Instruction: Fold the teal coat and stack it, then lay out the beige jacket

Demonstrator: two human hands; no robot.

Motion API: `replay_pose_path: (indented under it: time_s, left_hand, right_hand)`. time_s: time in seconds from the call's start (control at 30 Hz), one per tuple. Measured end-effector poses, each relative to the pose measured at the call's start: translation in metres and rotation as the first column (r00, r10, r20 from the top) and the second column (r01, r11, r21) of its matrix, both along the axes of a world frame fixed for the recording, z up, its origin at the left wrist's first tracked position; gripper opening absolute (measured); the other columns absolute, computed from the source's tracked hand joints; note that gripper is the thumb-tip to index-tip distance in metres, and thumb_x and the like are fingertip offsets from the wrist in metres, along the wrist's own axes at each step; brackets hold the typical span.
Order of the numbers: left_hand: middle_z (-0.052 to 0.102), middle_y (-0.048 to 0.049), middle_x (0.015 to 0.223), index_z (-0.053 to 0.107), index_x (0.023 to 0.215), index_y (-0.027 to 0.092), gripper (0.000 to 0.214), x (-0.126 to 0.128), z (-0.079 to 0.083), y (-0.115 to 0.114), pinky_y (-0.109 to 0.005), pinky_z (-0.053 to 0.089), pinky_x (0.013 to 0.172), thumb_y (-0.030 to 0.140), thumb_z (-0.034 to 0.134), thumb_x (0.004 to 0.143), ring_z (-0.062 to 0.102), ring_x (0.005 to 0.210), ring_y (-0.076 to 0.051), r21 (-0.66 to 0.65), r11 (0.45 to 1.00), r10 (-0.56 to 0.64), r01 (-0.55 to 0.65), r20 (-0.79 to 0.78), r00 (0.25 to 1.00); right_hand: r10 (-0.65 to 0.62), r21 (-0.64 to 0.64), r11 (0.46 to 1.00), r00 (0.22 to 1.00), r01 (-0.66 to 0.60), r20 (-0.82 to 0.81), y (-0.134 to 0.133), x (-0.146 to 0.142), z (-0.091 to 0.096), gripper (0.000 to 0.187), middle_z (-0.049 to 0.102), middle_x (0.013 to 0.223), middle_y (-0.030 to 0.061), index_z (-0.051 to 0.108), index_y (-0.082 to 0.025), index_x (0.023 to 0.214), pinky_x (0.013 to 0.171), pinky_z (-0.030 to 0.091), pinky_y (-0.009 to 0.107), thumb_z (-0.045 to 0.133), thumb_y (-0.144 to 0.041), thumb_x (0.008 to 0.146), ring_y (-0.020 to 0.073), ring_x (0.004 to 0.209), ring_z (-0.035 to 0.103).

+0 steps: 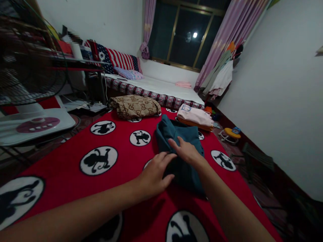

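A dark teal garment [193, 134], folded into a loose bundle, lies on the red blanket [123, 161] printed with black figures in white circles. Over the bundle's middle is my right hand [186, 152], thumb and forefinger apart. At the near left side of the cloth, my left hand [156, 173] has its fingers bent and its thumb held away from them, with nothing visible between. Whether its fingertips touch the fabric I cannot tell. My hands partly hide the garment's near half.
Beyond the bundle lie a brown patterned folded cloth [138, 107] and a pale pink folded stack [194, 116]. A fan [32, 84] stands at the left. A second bed [161, 85] is under the window. Along the right wall are a yellow stool [231, 133] and a dark stool [257, 157].
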State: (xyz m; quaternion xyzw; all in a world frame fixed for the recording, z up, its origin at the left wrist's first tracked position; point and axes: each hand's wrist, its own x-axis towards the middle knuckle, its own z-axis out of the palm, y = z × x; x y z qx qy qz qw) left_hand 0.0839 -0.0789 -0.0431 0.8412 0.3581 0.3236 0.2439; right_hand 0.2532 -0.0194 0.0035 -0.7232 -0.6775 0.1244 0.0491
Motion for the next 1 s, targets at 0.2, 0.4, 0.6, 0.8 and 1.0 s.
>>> replay_pose_path:
  time_s: [0.2, 0.4, 0.6, 0.8, 1.0]
  left_hand:
    - [0.029, -0.0155, 0.15, 0.049, 0.134, 0.021, 0.068, 0.048, -0.016, -0.018, -0.058, 0.024, 0.111, 0.029, 0.069, 0.07, 0.023, 0.138, -0.04, 0.195, 0.958, -0.174, 0.212, -0.194, 0.965]
    - [0.037, -0.0129, 0.148, 0.045, 0.138, 0.018, 0.065, 0.052, -0.03, -0.015, -0.056, 0.023, 0.114, 0.021, 0.061, 0.076, 0.026, 0.138, -0.036, 0.255, 0.949, -0.162, 0.184, -0.105, 0.981]
    - [0.046, -0.0075, 0.137, 0.057, 0.115, 0.024, 0.046, 0.03, -0.033, -0.015, -0.047, 0.037, 0.109, 0.005, 0.056, 0.073, 0.04, 0.13, -0.027, 0.139, 0.985, -0.12, 0.103, 0.115, 0.986]
    - [0.053, -0.0075, 0.118, 0.045, 0.117, 0.022, 0.056, 0.022, -0.044, 0.0, -0.044, 0.047, 0.096, 0.015, 0.07, 0.067, 0.055, 0.111, -0.025, -0.152, 0.964, 0.254, -0.216, 0.301, 0.919]
    - [0.047, -0.0142, 0.131, 0.035, 0.134, 0.019, 0.088, 0.053, -0.051, 0.001, -0.049, 0.038, 0.106, 0.029, 0.08, 0.059, 0.046, 0.125, -0.032, -0.281, 0.935, 0.292, -0.215, 0.269, 0.918]
  right_hand:
    - [-0.019, 0.005, 1.0, 0.99, 0.019, 0.141, 0.021, -0.023, -0.001, 0.096, 0.062, 0.121, 0.0258, 0.049, -0.003, 0.133, 0.089, 0.047, 0.04, 0.054, -0.076, 0.071, 0.0359, 0.111, 0.06]
    - [-0.023, 0.023, 1.0, 0.964, 0.017, 0.263, 0.031, -0.048, -0.01, 0.043, 0.069, 0.108, 0.0202, 0.071, -0.011, 0.106, 0.081, 0.053, 0.034, 0.066, -0.04, 0.074, 0.0296, 0.101, 0.067]
    - [-0.056, 0.103, 0.994, 0.965, 0.031, 0.256, 0.032, -0.052, -0.016, 0.033, 0.07, 0.105, 0.0184, 0.072, -0.014, 0.102, 0.08, 0.054, 0.031, 0.067, -0.023, 0.07, 0.0263, 0.098, 0.068]
    - [-0.152, 0.148, 0.981, 0.973, 0.127, 0.174, 0.043, -0.018, -0.012, 0.037, 0.071, 0.103, 0.0169, 0.073, -0.013, 0.1, 0.078, 0.053, 0.031, 0.067, -0.028, 0.067, 0.0292, 0.097, 0.068]
    - [-0.294, 0.186, 0.935, 0.954, 0.301, -0.06, 0.042, 0.014, -0.015, 0.041, 0.072, 0.103, 0.0147, 0.07, -0.012, 0.101, 0.076, 0.05, 0.028, 0.061, -0.036, 0.069, 0.0275, 0.098, 0.067]
